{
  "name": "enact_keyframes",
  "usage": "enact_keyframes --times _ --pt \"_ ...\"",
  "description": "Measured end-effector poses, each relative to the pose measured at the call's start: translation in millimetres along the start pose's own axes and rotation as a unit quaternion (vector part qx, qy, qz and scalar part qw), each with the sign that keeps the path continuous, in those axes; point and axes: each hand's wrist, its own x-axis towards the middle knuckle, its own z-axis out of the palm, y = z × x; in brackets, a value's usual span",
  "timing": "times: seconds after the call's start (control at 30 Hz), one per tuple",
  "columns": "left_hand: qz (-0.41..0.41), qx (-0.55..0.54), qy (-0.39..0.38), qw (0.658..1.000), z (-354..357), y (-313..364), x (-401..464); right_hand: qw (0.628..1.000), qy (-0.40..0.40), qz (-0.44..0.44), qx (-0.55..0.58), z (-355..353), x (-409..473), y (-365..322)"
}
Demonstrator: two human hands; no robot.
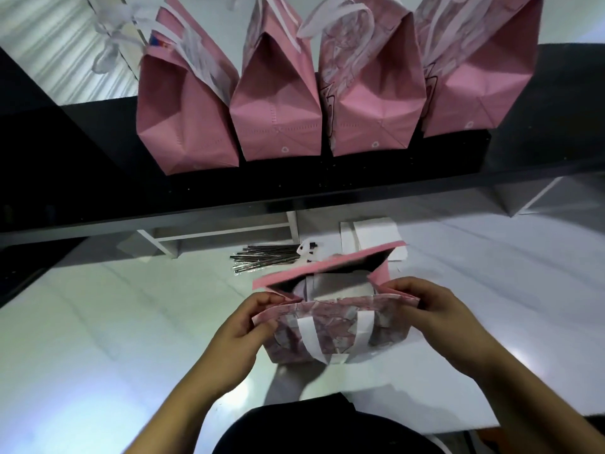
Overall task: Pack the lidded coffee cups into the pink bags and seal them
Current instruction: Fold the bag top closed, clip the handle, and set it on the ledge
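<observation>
Pink bag in hand: the open pink bag point(337, 326) stood on the white table point(114, 322), near the person, mouth gaping upward.
Left hand: the left hand point(242, 326) pinched the bag's left top corner, fingers curled onto the rim.
Right hand: the right hand point(435, 309) gripped the right top corner the same way.
Step, as judged: closing the mouth before sealing.
Doing it well: both corners should probably be drawn level, the side gussets tucked inward, and the white handles point(327, 339) kept out of the fold.
Packed row: four closed bags point(275, 103) stood side by side on the far black shelf point(65, 158).
Nearby: bundled twist ties point(262, 258) lay just beyond the bag.
Hard to make out: something pale showed inside the bag; whether it was a lidded cup could not be told.
</observation>
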Motion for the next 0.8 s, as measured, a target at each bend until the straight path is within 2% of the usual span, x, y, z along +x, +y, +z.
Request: enact_keyframes --times 0.13,0.2,0.3,0.43,0.53,0.63,0.73,0.8 --pt "-0.046 -0.111 0.051 0.991 2 -12 1 0.999 0.019 0.018 0.025 3 3 4" --pt "-0.06 -0.123 0.07 0.988 -4 -15 5 0.998 0.025 0.035 0.046 0 7 5" --pt "-0.048 -0.07 0.046 0.995 -16 -15 11 0.999 0.005 0.037 0.0 -8 12 3" --pt "0.002 0.009 0.033 0.999 -21 -6 20 0.995 -0.031 -0.012 -0.094 -15 19 -6" --pt "0.03 0.081 0.082 0.993 -19 -3 25 0.983 0.02 -0.068 -0.167 -16 23 -7" --pt "0.073 0.181 0.106 0.975 -20 0 30 0.948 0.066 -0.156 -0.269 -15 24 -7" --pt "0.125 0.243 0.085 0.958 -22 5 34 0.925 0.048 -0.193 -0.323 -16 26 -9" --pt "0.119 0.247 0.062 0.96 -21 9 36 0.899 0.04 -0.237 -0.365 -14 27 -9"
